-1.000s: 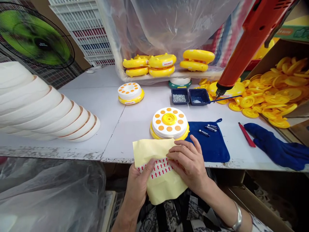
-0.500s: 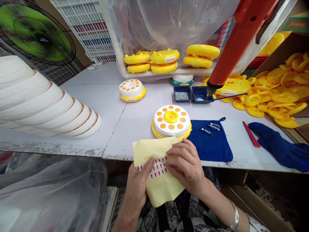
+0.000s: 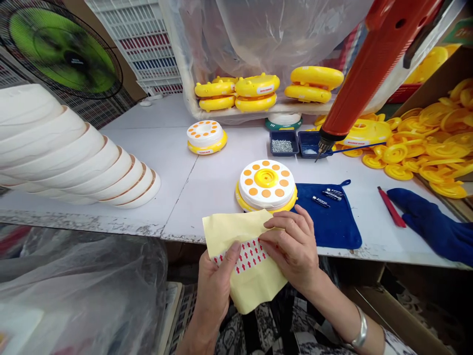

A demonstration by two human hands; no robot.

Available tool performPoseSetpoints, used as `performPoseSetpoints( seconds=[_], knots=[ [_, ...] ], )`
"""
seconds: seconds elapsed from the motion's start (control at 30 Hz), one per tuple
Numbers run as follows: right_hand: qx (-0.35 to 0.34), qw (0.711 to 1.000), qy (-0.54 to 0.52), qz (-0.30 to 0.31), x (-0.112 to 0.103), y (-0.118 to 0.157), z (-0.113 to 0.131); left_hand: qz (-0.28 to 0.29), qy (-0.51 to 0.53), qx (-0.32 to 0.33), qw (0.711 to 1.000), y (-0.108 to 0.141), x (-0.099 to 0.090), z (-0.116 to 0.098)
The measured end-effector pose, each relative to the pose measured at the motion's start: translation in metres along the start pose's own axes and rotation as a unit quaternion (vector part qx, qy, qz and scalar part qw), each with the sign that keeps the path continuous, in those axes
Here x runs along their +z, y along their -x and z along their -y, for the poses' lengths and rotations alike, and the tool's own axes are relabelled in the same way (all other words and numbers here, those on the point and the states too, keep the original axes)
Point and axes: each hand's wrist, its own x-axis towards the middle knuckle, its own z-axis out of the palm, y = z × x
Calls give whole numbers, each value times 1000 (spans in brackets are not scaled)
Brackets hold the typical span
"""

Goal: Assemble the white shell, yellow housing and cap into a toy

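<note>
One yellow sheet (image 3: 258, 291) with red arrows (image 3: 252, 256) is at the table's (image 3: 185, 231) near edge. The left hand (image 3: 216, 283) pinches it shut; the right hand's (image 3: 295, 249) fingers close on its other side. Nearby: one round toy (image 3: 266, 190), three batteries (image 3: 331, 195) on one blue cloth (image 3: 332, 229), two blue trays (image 3: 284, 143).

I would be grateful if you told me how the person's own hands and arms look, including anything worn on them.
The left hand and right hand are both ungloved. A broad, smooth silver-coloured bangle circles the right wrist, and a white sleeve with a dark print shows farther up that arm. No sleeve shows on the left forearm.
</note>
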Motion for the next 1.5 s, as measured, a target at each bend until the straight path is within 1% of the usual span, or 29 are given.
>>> performPoseSetpoints(
  seconds=[0.17,0.2,0.27,0.3,0.37,0.43,0.47,0.57,0.63,0.7,0.77,0.83,0.93,0.97,1.03,1.1,1.13,1.17,1.2,1.23,1.27,1.3,1.33,1.4,1.43,1.47,1.5],
  knots=[
    [3,1000,-3,-9,4,-5,7,-8,-18,21,1000,4,1,0],
    [0,1000,-23,-9,2,-6,9,-15,-19,26,999,4,2,0],
    [14,994,-112,6,-6,-6,13,-34,-14,29,999,2,2,-2],
    [35,984,-172,10,-12,-6,13,-48,-9,27,998,0,1,-3],
    [104,957,-272,-15,-23,-2,9,-85,7,27,996,-3,-1,-4],
    [192,929,-312,-48,-28,5,1,-119,31,37,992,-7,-4,-6],
    [231,917,-321,-50,-28,9,-2,-131,43,47,989,-8,-6,-6],
    [308,882,-356,5,-19,19,-8,-141,64,61,986,-9,-7,-4],
    [333,860,-386,19,-12,22,-6,-119,57,41,990,-7,-7,-2],
    [334,855,-397,5,-8,22,-3,-79,35,7,996,-3,-7,-2],
    [314,866,-388,-21,-8,20,-2,-40,15,-11,999,0,-8,-3],
    [292,881,-368,-47,-11,18,-4,-2,7,0,1000,2,-10,-5],
    [278,898,-332,-72,-15,16,-6,75,-9,19,997,2,-15,-6],
    [275,902,-324,-77,-16,17,-6,93,-16,22,995,2,-16,-6],
    [273,905,-314,-89,-17,19,-5,102,-27,28,994,0,-18,-3],
    [279,903,-311,-99,-19,21,-6,79,-48,55,994,-2,-23,-3],
    [281,901,-316,-94,-21,21,-7,53,-71,84,992,-4,-27,-5],
    [277,900,-327,-78,-24,20,-9,16,-107,133,985,-7,-32,-8],
    [267,899,-343,-48,-27,19,-10,-27,-151,195,969,-9,-36,-13],
    [252,898,-360,-1,-32,16,-12,-65,-201,259,943,-11,-41,-20],
    [232,896,-374,60,-37,11,-14,-83,-252,317,911,-13,-43,-28],
    [211,893,-379,124,-41,6,-14,-66,-300,347,886,-15,-43,-36],
    [189,888,-375,186,-46,-1,-14,-15,-341,352,871,-15,-40,-44],
    [153,881,-353,276,-53,-15,-12,127,-394,322,851,-15,-26,-58],
    [134,879,-342,303,-55,-22,-10,194,-407,300,841,-15,-17,-62],
    [117,879,-333,321,-57,-28,-10,249,-413,279,831,-15,-7,-64],
    [102,879,-326,334,-59,-34,-10,291,-417,259,821,-16,2,-65]
  ],
)
